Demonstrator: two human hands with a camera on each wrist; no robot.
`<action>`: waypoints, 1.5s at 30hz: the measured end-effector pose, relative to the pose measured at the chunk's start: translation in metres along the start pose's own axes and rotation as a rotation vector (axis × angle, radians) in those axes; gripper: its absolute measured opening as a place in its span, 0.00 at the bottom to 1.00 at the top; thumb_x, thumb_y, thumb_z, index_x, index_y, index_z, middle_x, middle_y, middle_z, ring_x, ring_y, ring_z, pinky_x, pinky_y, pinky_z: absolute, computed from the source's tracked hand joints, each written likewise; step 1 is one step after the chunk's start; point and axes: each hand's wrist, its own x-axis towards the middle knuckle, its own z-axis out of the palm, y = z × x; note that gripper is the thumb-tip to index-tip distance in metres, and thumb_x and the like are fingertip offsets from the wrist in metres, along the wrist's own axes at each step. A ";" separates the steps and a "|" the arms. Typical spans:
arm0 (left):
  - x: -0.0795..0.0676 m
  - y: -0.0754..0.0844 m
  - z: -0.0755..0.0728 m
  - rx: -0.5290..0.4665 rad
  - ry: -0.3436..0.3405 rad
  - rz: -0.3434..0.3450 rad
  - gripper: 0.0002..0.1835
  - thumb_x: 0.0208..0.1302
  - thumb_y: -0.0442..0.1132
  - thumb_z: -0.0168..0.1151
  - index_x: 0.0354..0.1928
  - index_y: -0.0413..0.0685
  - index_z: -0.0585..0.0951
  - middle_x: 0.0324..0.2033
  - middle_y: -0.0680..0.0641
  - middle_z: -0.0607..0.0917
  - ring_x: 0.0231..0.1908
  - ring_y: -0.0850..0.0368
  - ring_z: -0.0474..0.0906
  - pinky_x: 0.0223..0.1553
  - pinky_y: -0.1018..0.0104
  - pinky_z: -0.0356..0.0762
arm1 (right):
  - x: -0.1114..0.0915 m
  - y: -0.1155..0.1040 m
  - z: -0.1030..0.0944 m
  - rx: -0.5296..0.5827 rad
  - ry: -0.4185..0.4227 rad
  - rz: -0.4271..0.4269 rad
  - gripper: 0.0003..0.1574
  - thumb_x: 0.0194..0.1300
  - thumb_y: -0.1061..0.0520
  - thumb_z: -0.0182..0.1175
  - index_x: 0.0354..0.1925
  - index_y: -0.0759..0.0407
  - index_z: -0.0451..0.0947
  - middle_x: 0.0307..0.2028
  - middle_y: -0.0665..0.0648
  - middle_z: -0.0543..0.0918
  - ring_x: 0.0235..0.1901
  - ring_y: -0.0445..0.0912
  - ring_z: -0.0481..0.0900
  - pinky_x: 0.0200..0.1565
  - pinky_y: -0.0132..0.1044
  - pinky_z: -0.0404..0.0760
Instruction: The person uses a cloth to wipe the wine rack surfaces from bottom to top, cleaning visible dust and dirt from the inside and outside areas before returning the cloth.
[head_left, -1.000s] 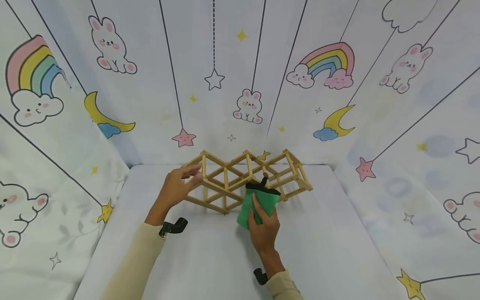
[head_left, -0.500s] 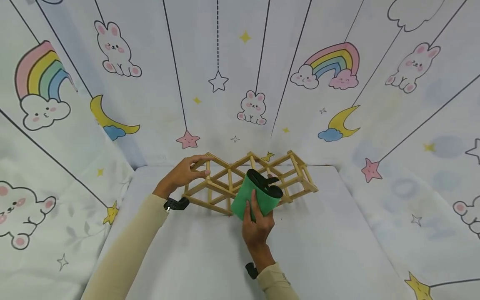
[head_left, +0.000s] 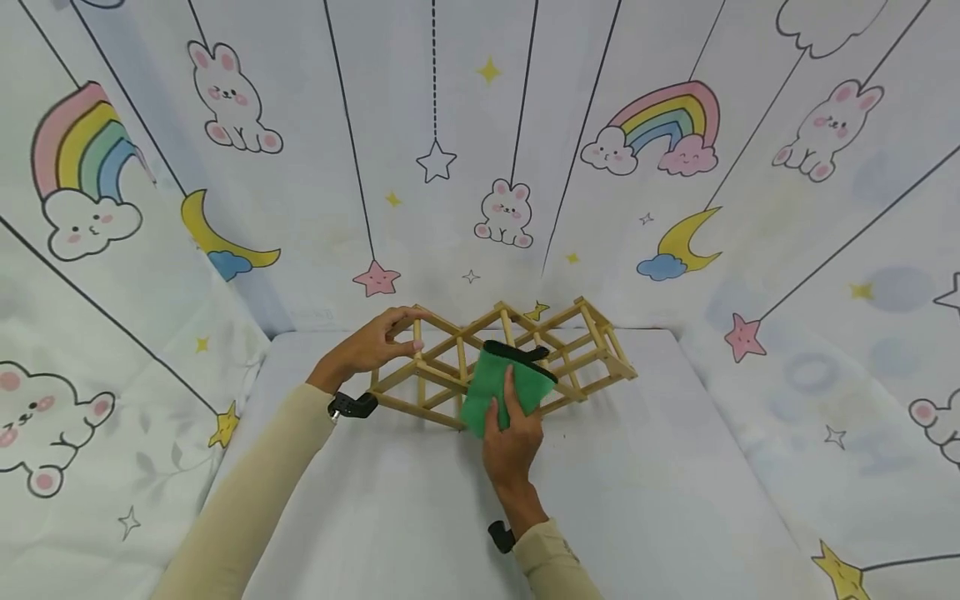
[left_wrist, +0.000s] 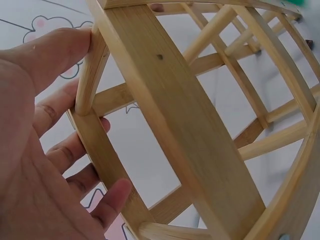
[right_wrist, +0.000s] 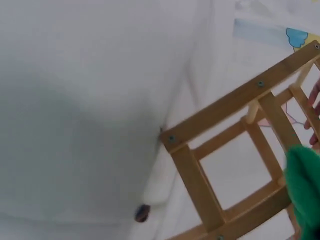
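A wooden lattice rack [head_left: 442,377] of slats and dowels stands near the back of the white table. My left hand [head_left: 378,340] grips its left end; in the left wrist view the thumb lies along a dowel and the fingers [left_wrist: 67,152] curl behind the end slat of the rack [left_wrist: 172,110]. My right hand [head_left: 513,442] holds a folded green cloth [head_left: 498,379] with a black edge, fingers spread over its front, against the middle of the rack. That part of the rack is hidden behind it. Only a green strip of the cloth [right_wrist: 304,185] shows in the right wrist view.
The white-covered table [head_left: 645,492] meets a back wall [head_left: 300,192] of printed fabric just behind the rack. Similar fabric hangs at both sides. A small dark round spot [right_wrist: 142,213] shows below the rack in the right wrist view.
My left hand has closed onto the rack's left end, from fingers loosely beside it. My right hand has shifted slightly left with the cloth, whose folded top tipped and turned back.
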 end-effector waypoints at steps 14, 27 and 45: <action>0.001 0.006 -0.001 0.023 -0.020 0.030 0.31 0.79 0.41 0.62 0.79 0.48 0.67 0.83 0.40 0.57 0.84 0.35 0.50 0.77 0.26 0.52 | 0.007 -0.034 0.018 -0.085 -0.269 -0.290 0.41 0.65 0.64 0.69 0.73 0.40 0.78 0.48 0.63 0.87 0.30 0.44 0.79 0.28 0.34 0.80; 0.001 0.008 -0.001 0.050 -0.010 0.014 0.32 0.78 0.45 0.63 0.79 0.50 0.68 0.82 0.43 0.60 0.83 0.37 0.52 0.75 0.27 0.57 | -0.003 -0.024 0.015 -0.048 -0.175 -0.356 0.38 0.64 0.65 0.72 0.70 0.46 0.81 0.47 0.64 0.89 0.34 0.48 0.84 0.30 0.39 0.84; -0.001 0.013 -0.001 0.046 -0.022 0.029 0.31 0.77 0.40 0.64 0.77 0.42 0.68 0.83 0.38 0.58 0.83 0.34 0.52 0.76 0.28 0.59 | -0.029 -0.047 0.044 0.128 -0.118 -0.273 0.36 0.65 0.68 0.71 0.70 0.54 0.80 0.59 0.66 0.84 0.51 0.53 0.89 0.47 0.42 0.90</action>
